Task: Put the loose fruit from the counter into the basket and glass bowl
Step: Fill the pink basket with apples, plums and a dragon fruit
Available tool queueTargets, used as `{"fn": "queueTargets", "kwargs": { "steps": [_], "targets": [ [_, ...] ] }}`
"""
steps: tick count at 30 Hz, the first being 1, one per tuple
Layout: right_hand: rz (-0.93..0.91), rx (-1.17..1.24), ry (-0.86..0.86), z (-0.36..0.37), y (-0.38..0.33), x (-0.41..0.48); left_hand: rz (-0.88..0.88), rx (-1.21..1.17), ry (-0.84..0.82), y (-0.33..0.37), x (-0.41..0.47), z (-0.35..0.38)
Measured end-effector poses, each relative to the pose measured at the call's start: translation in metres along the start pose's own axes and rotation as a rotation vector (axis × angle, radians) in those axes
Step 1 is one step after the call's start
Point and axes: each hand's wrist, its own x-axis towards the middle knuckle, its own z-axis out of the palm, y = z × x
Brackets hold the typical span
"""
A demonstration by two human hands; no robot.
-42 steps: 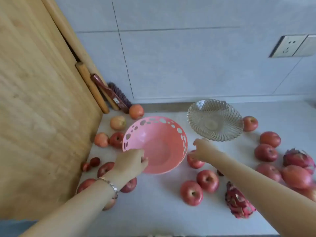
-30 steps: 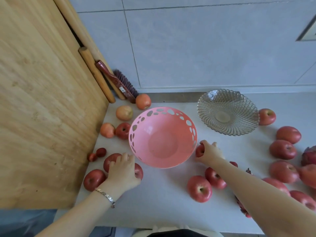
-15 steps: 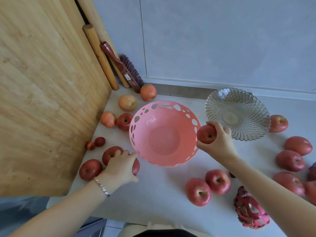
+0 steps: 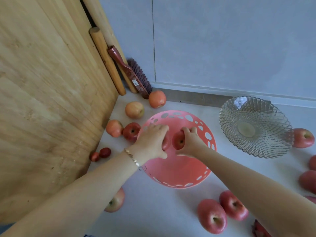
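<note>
Two apples were just arriving over the pink basket (image 4: 177,173) at frame centre, left hand (image 4: 150,142) and right hand (image 4: 189,142) each grasping one; glass bowl (image 4: 254,127) at right empty, many fruit loose.

Pink basket (image 4: 177,170) with oval holes on the counter, two red apples (image 4: 178,140) held over it, empty glass bowl (image 4: 255,126) beside, apples (image 4: 212,216) scattered around

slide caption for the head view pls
Both hands lower red apples into the pink basket; glass bowl sits empty.
</note>
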Motion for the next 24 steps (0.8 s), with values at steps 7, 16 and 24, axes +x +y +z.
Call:
{"fn": "queueTargets", "kwargs": {
  "steps": [7,16,24],
  "targets": [
    [-0.045,-0.072,0.009,0.01,0.014,0.014,0.072,0.16,-0.16,-0.013,0.047,0.042],
    [-0.016,-0.014,0.032,0.008,0.024,-0.008,0.046,0.292,-0.146,-0.019,0.044,0.056],
    [-0.094,0.109,0.247,-0.055,0.052,-0.089,0.148,0.122,-0.014,0.045,0.002,0.037]
  ]
}}
